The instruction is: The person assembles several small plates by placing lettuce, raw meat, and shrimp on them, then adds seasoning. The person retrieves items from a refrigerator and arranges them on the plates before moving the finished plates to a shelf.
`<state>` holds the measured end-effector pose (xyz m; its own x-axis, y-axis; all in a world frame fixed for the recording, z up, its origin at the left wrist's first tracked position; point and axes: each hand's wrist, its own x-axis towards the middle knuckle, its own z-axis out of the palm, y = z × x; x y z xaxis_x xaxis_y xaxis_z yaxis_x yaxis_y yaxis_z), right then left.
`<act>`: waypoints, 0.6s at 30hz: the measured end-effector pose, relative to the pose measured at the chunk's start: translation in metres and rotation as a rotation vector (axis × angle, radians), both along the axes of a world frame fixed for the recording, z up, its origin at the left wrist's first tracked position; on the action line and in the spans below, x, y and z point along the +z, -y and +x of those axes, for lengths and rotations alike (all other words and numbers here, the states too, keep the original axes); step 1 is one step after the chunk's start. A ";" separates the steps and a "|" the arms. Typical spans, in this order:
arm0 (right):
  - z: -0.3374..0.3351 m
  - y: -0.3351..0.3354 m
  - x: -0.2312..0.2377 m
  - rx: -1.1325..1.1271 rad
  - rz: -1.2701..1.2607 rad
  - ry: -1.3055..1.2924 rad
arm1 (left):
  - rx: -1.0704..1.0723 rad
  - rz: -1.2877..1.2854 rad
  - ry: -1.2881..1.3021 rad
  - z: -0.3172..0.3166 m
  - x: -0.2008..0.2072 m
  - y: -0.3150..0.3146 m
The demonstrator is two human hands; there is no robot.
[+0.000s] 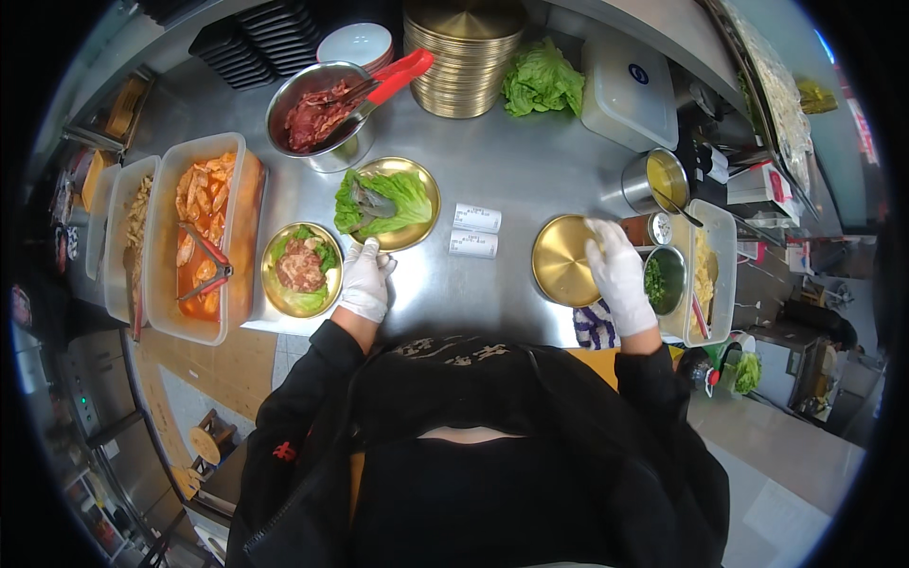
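Observation:
My gloved left hand (365, 286) is at the near rim of a gold plate (431, 204), its fingers closed at the edge. On that plate lie lettuce leaves (405, 204) and what looks like grey raw shrimp (372, 202). Left of this hand stands a smaller gold plate (272, 295) with ground or chopped raw meat (301, 267) on greens. My gloved right hand (620, 276) reaches over the right rim of a bare gold plate (561, 263). Its fingers are bent but apart, with nothing seen in them. Two printed paper slips (475, 231) lie between the plates.
At left stand plastic tubs, one holding orange marinated meat (203, 189) and red-handled tongs (220, 265). Behind are a steel pot (346, 153) of red meat, stacked gold plates (464, 66), and lettuce (543, 83). A chopped-greens bowl (674, 293) and sauce pot (639, 194) flank my right hand.

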<state>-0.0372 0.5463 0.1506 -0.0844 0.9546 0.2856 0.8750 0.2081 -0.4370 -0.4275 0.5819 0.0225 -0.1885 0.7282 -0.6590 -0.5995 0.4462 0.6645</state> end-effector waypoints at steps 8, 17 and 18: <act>-0.081 -0.103 -0.060 0.220 -0.370 0.047 | 0.025 0.197 -0.288 -0.006 0.005 0.011; -0.116 -0.081 -0.099 0.489 -0.593 0.083 | 0.125 0.279 -0.389 -0.012 0.000 -0.010; -0.119 -0.076 -0.094 0.470 -0.685 -0.197 | 0.081 0.320 -0.414 -0.013 0.002 -0.016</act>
<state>-0.1560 0.6220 0.0570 -0.5247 0.8001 -0.2909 0.6589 0.1653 -0.7339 -0.4403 0.5978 0.0243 -0.4499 0.8529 -0.2648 -0.2825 0.1454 0.9482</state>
